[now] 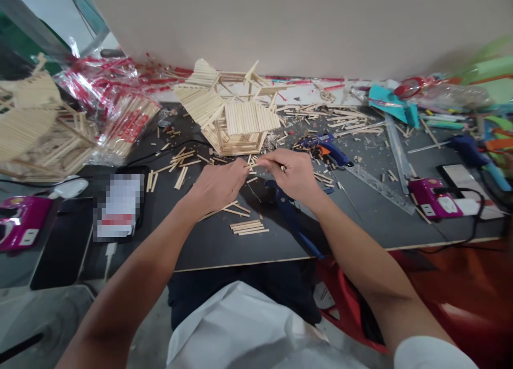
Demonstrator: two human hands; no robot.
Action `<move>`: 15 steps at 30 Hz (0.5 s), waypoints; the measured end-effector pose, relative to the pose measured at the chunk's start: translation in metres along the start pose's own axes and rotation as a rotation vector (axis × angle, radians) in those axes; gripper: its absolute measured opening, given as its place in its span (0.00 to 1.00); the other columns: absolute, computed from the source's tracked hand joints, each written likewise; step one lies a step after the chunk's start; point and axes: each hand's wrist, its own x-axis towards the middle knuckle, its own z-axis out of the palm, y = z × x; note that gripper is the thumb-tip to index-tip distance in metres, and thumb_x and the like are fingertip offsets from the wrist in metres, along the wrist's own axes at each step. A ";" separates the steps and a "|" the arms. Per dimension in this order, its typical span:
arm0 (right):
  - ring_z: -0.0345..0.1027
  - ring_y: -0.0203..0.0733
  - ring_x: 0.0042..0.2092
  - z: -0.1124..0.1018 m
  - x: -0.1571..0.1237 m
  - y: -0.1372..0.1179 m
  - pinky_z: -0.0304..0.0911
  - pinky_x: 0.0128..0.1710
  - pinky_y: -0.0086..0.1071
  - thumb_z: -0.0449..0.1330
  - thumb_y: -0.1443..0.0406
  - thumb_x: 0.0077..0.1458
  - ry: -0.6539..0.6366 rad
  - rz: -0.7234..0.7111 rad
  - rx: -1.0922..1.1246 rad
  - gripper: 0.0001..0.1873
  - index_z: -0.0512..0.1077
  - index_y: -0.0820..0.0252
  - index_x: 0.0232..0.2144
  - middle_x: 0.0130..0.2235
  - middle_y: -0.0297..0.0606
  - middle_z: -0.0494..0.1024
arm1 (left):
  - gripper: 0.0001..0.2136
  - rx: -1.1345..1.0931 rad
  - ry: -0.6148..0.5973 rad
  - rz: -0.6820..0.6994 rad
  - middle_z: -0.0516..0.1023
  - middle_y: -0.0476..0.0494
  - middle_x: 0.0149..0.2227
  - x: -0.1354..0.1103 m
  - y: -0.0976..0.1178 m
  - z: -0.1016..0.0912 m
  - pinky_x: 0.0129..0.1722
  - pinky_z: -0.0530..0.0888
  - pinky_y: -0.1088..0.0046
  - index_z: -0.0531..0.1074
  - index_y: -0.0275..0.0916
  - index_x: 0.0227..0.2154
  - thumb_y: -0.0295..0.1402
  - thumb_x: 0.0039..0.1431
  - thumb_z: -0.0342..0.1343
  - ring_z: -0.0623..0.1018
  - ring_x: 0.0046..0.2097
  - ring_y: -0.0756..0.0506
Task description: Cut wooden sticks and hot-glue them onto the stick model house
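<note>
My left hand (221, 186) is closed, its fingertips pinching one end of a short wooden stick (254, 166). The other end is between the thumb and fingers of my right hand (295, 172), which is closed too. Just behind both hands stands a small house-like model (252, 117) built of thin wooden sticks. Below my right hand lies a blue-handled hand cutter (298, 224), its head partly in shadow. Several cut sticks (249, 228) lie side by side near the table edge, and a few loose ones rest by my left wrist.
A blue glue gun (331, 151) and a clear ruler (380, 188) lie to the right. Stick scraps (340, 117) litter the back. At left are a second stick model (32, 123), wrapped stick bundles (130, 117), phones (62, 246) and a purple power socket (24, 222); another socket (433, 200) sits right.
</note>
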 end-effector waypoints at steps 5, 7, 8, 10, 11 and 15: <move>0.75 0.46 0.42 -0.032 -0.020 -0.006 0.68 0.43 0.38 0.49 0.51 0.68 -0.036 0.195 -0.090 0.23 0.75 0.60 0.48 0.43 0.45 0.81 | 0.15 -0.095 -0.026 -0.017 0.81 0.39 0.39 -0.003 -0.007 0.000 0.33 0.67 0.70 0.69 0.37 0.45 0.32 0.70 0.37 0.80 0.38 0.41; 0.72 0.52 0.50 -0.046 -0.042 -0.010 0.66 0.51 0.45 0.43 0.51 0.70 -0.148 0.238 -0.257 0.27 0.73 0.61 0.50 0.48 0.50 0.78 | 0.15 -0.201 0.013 -0.007 0.81 0.39 0.42 -0.003 -0.008 0.000 0.37 0.69 0.69 0.71 0.37 0.45 0.30 0.68 0.40 0.80 0.41 0.41; 0.70 0.56 0.54 -0.052 -0.055 -0.012 0.64 0.54 0.49 0.42 0.49 0.70 -0.232 0.265 -0.347 0.30 0.71 0.64 0.54 0.51 0.54 0.76 | 0.15 -0.250 0.036 -0.004 0.81 0.40 0.42 -0.003 -0.008 0.000 0.38 0.69 0.70 0.72 0.38 0.46 0.29 0.67 0.41 0.80 0.42 0.42; 0.61 0.66 0.61 -0.058 -0.081 -0.016 0.60 0.58 0.56 0.49 0.41 0.62 -0.402 0.264 -0.499 0.43 0.62 0.71 0.62 0.59 0.63 0.68 | 0.15 -0.327 0.062 -0.009 0.82 0.41 0.40 -0.003 -0.007 0.000 0.40 0.70 0.71 0.73 0.37 0.46 0.28 0.65 0.42 0.80 0.41 0.43; 0.58 0.68 0.63 -0.059 -0.092 -0.019 0.59 0.59 0.57 0.55 0.37 0.56 -0.466 0.244 -0.536 0.51 0.57 0.72 0.65 0.61 0.65 0.65 | 0.16 -0.352 0.059 -0.016 0.82 0.41 0.38 -0.003 -0.007 -0.001 0.41 0.70 0.71 0.73 0.36 0.46 0.27 0.64 0.42 0.80 0.40 0.44; 0.58 0.69 0.62 -0.052 -0.115 -0.026 0.62 0.58 0.56 0.66 0.45 0.51 -0.506 0.221 -0.648 0.55 0.51 0.74 0.67 0.61 0.66 0.63 | 0.13 -0.380 0.035 -0.028 0.80 0.42 0.33 -0.003 -0.004 -0.002 0.41 0.70 0.72 0.74 0.35 0.41 0.26 0.60 0.44 0.79 0.36 0.45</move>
